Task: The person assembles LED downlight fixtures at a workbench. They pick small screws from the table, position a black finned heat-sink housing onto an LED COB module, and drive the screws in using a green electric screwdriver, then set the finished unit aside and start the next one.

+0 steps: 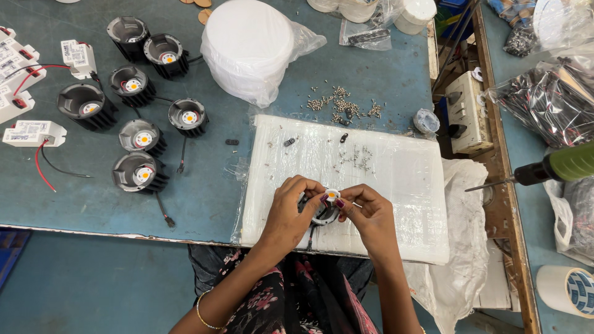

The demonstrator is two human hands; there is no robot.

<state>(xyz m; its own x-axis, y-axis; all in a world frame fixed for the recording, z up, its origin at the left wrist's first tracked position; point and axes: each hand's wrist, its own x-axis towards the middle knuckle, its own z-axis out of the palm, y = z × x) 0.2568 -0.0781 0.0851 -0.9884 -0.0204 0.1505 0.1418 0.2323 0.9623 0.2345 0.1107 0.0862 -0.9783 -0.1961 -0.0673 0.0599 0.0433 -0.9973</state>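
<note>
Blue worktable (204, 198): bears all items listed below.

White foam pad (396, 185), wrapped in clear film: lies flat at the near edge of the table, under both hands.

Stack of white round discs in a clear bag (247, 46): stands beyond the pad, well apart from the hands.

Seven black lamp housings (143, 137), each with a yellow-centred chip: grouped left of the pad, wires trailing.

White driver boxes (32, 132) with red and black leads: at the far left edge.

Electric screwdriver (550, 168), green and black: lies to the right, tip pointing toward the pad.

Left hand (288, 213): fingers closed around the left side of a small lamp part (328, 207).

Right hand (368, 213): fingertips pinch the same part from the right.

Small lamp part: black body, white ring, yellow chip on top; held between both hands just above the pad's near edge.

Loose screws (340, 105): scattered beyond the pad, a few more on it.
</note>
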